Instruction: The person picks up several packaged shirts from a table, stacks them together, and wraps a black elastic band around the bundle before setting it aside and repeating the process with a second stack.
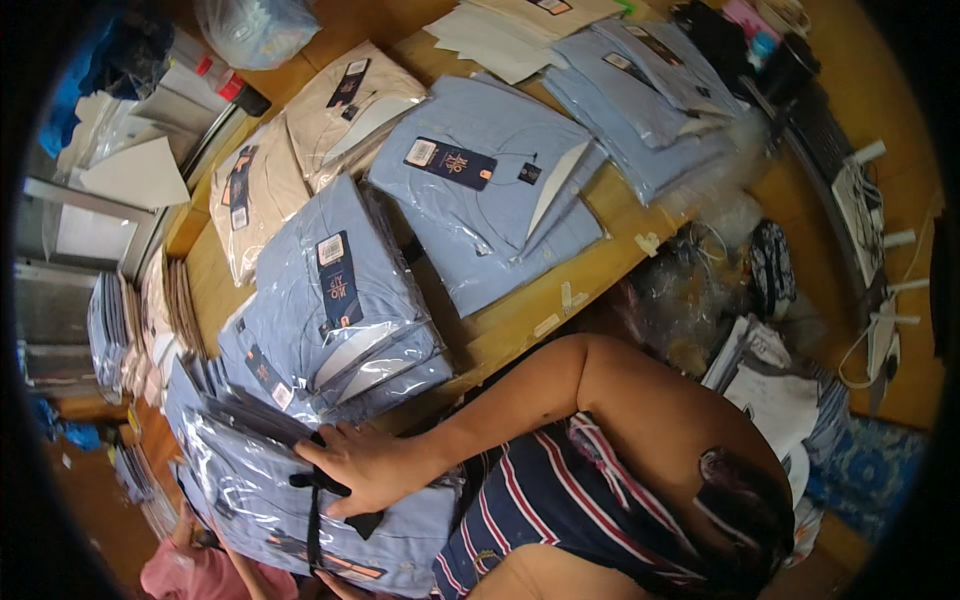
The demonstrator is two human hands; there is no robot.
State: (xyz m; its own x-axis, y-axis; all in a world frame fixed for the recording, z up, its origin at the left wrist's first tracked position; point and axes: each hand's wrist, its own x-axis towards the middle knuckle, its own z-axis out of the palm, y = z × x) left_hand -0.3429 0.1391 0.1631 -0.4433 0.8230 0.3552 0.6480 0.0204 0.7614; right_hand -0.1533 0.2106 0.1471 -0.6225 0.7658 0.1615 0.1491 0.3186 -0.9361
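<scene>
My right hand [372,465] is closed on a black strap [314,535] that runs across a stack of light-blue folded garments in clear plastic bags [250,490]. Black cloth shows around its fingers and under the thumb. This stack leans at the lower left, against my body. Only a few fingers of my left hand [340,588] show at the lower edge, by the near side of the stack; the rest is cut off. Just beyond my right hand, another pile of bagged blue garments [345,270] with dark tags lies on the wooden table.
On the table [475,345] lie more bagged blue garments [480,160], beige ones [350,95] and white sheets [485,45]. A red-capped bottle [230,85] stands at the far left. A person in pink [205,572] is at the lower left. Loose plastic [680,290] and cables lie right.
</scene>
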